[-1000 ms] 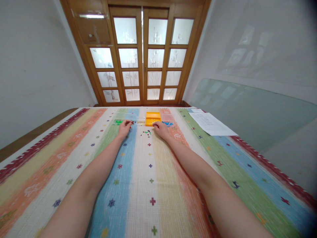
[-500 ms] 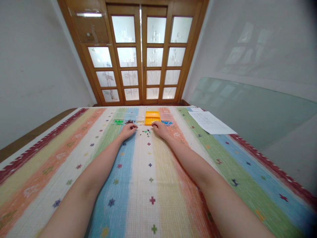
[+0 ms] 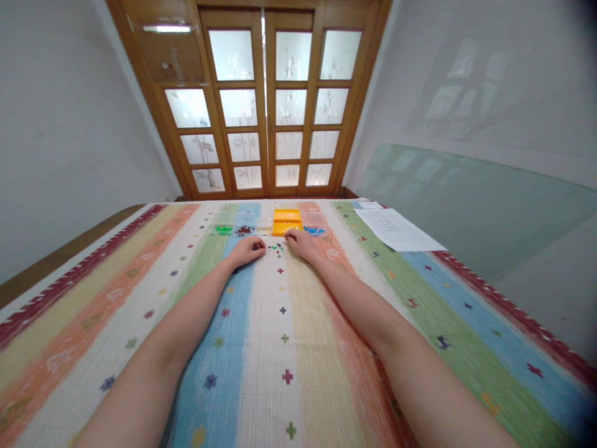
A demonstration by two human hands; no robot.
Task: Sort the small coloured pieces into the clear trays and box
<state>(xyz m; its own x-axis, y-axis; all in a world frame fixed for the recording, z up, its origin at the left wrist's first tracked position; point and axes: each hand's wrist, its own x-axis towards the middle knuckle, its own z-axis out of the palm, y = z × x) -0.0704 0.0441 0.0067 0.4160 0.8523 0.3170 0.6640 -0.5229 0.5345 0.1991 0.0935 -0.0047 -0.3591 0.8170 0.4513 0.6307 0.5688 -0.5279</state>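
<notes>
Small green and dark beads lie loose on the striped tablecloth between my two hands. At the left edge of these beads is my left hand, its thumb and fingertips pinched together. My right hand is closed in a pinch at the front edge of the yellow box, just right of the loose beads. Whatever either hand holds is too small to make out. The yellow box stands with its lid up and small pale pieces inside.
Clear boxes with green beads, dark brown beads and blue beads stand beside the yellow box. A printed paper sheet lies at the right. Wooden doors are beyond the table.
My left hand has moved right and slightly nearer to me, to the loose beads, and its fingers have curled in. My right hand has hardly moved.
</notes>
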